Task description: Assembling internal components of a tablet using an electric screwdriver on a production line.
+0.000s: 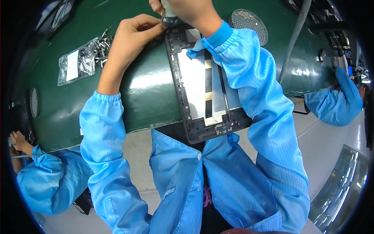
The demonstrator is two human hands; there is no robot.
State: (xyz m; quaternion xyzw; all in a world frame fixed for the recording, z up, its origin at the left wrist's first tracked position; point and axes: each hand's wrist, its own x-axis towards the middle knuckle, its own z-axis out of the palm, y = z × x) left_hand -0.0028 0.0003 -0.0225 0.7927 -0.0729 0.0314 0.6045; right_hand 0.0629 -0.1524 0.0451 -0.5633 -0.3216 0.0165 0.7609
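A tablet with its inside laid bare (pixel 193 85) lies tilted on the green bench, its near end reaching past the front edge. My right hand (pixel 194 11) is wrapped round a power screwdriver (pixel 170 15) with a pale green body and dark nose, held at the tablet's far left corner. There my left hand (pixel 134 37) has thumb and forefinger pinched together beside the driver's nose. Whatever those fingers hold, and the driver's bit, are hidden. A thin dark rod with a bright metal end (pixel 224 93) lies lengthwise across the tablet, partly behind my right sleeve.
On the green bench (pixel 152 101), a clear plastic bag (pixel 78 66) lies beside a heap of small metal parts (pixel 103 46). A round perforated dish of tiny pieces (pixel 249 23) stands beyond my right wrist. A grey cable (pixel 294 39) hangs at right. Co-workers' sleeves (pixel 50 179) show at both sides.
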